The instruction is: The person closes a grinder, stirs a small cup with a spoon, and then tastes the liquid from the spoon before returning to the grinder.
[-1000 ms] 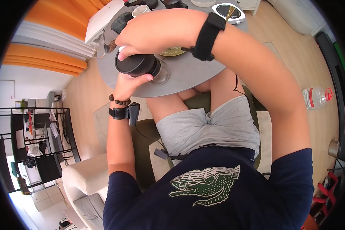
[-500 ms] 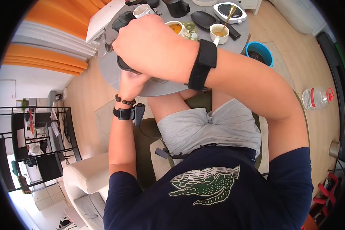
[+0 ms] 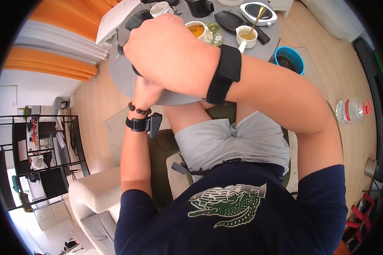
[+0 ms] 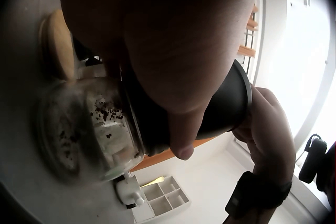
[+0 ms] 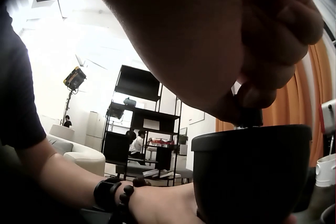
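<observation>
A: Where is the grinder being held?
B: Toward eleven o'clock, at the bench; the left hand is gripping its body, the right hand its top fitting. Firm bracing below is likely keeping turning smooth.

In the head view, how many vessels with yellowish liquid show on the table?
2. A white cup just beyond the right hand, and a small white pot with a gold spoon, farther right. Others may be hidden behind that hand.
</observation>
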### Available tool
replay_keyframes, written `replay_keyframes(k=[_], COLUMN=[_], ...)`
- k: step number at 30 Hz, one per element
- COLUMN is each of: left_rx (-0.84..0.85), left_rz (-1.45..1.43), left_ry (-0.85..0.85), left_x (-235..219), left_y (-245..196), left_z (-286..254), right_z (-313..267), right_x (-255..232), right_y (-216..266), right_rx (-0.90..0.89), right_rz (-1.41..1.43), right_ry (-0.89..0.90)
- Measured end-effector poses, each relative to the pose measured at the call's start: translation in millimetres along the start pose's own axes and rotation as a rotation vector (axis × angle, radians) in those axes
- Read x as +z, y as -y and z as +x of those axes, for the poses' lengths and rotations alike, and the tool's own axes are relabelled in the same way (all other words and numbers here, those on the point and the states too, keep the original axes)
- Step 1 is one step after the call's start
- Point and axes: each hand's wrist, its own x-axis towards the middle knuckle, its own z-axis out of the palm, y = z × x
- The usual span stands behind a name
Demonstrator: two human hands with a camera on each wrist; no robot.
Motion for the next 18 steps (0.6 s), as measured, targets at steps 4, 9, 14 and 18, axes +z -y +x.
replay_keyframes(k=[4, 9, 14, 18], left_rx=[-0.109, -0.175, -0.042, -0.112], left_rz=[-0.143, -0.266, 0.0, -0.189], left_ry=[0.04, 0.065, 0.04, 0.031], left_x=[0.8, 3.9, -0.8, 2.9], left_y=[-5.7, -11.9, 13.9, -13.6], left_z=[2.4, 4.3, 2.5, 0.3], right_z=[3.7, 2.9, -1.5, -5.4], right_x=[12.7, -1.6, 9.1, 17.6], right_y=[-19.0, -25.2, 10.7, -25.5], right_rx=[-0.151, -0.099, 0.041, -0.134], right_rz=[0.059, 0.079, -0.038, 0.032], right_ry=[-0.142, 0.027, -0.006, -0.198])
